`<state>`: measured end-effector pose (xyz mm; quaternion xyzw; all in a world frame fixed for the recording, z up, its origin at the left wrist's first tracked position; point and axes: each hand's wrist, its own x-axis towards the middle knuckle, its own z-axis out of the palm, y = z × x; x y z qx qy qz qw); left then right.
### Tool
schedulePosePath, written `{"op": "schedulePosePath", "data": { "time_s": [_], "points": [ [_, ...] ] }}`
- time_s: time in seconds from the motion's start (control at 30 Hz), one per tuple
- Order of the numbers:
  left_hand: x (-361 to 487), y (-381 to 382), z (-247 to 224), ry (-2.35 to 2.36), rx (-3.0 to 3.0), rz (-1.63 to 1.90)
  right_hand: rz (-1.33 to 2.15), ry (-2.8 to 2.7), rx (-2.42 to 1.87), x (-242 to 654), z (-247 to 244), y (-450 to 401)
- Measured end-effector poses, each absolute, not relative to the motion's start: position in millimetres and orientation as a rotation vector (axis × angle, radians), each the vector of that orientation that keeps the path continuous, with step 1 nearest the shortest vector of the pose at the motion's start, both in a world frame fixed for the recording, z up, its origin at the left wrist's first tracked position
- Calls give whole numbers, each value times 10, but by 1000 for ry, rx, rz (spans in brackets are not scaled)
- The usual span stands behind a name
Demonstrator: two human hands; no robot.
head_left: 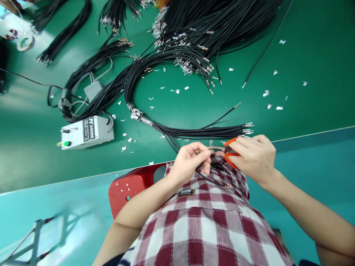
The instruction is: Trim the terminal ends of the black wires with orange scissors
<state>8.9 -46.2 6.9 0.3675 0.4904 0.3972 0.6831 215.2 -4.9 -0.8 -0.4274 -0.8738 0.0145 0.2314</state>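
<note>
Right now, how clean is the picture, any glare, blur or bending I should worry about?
Head view: pale glare on the green tabletop at left and on the blue floor lower left; straight edges bow slightly, as through a wide lens; upper-left items look soft; the left hand and orange-handled snips read fairly clearly, the wire tip between them too small to judge.

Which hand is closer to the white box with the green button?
The left hand. It's to the right of the white box, pinching a thin cable. The right hand is farther right, gripping the orange-handled cutters.
</note>
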Motion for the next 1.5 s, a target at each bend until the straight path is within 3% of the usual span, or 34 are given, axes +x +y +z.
{"op": "schedulePosePath", "data": {
  "time_s": [0.07,0.13,0.23,0.43,0.63,1.03,1.37,1.5],
  "points": [
    [117,-519,-65,1174,1365,755,305,-2195,-1213,2244,2,-24],
    [160,-585,-205,1163,1921,391,535,-1908,-1287,2354,13,-3],
    [197,-627,-329,1036,2261,3,763,-1498,-1403,2494,-5,-3],
    [97,-297,-320,1262,2358,628,969,-1204,-1433,2539,-78,-51],
    [113,-143,-443,1461,2669,410,936,-1167,-1497,2461,-31,-24],
    [-100,-586,-401,1502,2613,106,973,-1121,-1474,2528,-113,-23],
    [453,-283,-364,1258,2412,411,966,-1107,-1413,2468,-60,-15],
    [324,-431,-157,1145,1989,744,1220,-1181,-1329,2473,-56,-154]
  ]
}}
